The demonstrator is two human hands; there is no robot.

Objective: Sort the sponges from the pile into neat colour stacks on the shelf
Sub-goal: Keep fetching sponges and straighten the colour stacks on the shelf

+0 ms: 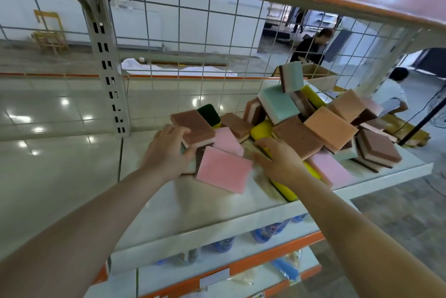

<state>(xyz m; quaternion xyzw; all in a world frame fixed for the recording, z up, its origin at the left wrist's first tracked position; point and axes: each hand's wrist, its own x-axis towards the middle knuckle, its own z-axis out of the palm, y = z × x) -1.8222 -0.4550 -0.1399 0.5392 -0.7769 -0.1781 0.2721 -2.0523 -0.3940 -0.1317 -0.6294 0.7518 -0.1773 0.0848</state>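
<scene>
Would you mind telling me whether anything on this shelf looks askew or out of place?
Yes: the sponges lie in a jumbled heap, unsorted by colour. One teal sponge stands tilted on top against the wire grid, and a yellow sponge sits at the shelf front edge, beside the right hand.

One head cam only, wide-angle (edges bend), looking fwd and down from just above the shelf (217,203). Close in: both forearms enter from the bottom corners, sponges (289,128) mid-frame, wire grid (193,32) behind, tilted a bit clockwise.
</scene>
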